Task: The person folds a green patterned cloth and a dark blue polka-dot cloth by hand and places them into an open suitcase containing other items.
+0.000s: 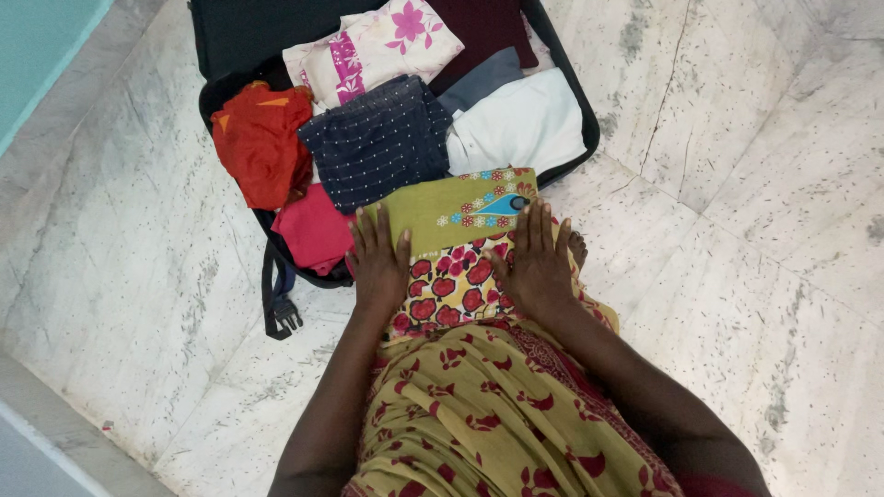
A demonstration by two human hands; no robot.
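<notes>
the folded cloth [460, 248] is olive green with red flowers on yellow, beside a navy white-dotted cloth [379, 140], an orange-red cloth [261, 143], a pink cloth [313, 228], a white cloth [520, 124] and a black suitcase [239, 37] on white speckled marble floor [755, 230].

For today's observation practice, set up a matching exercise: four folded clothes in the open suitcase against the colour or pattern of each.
Things:
1. crumpled cloth at the left edge
2. middle folded cloth
3. cloth beside the suitcase's right wall
4. top folded cloth

Descriptions:
A. plain white
B. cream with pink flowers
C. orange-red
D. dark blue with white dots

Pairs: 1-C, 2-D, 3-A, 4-B
</notes>
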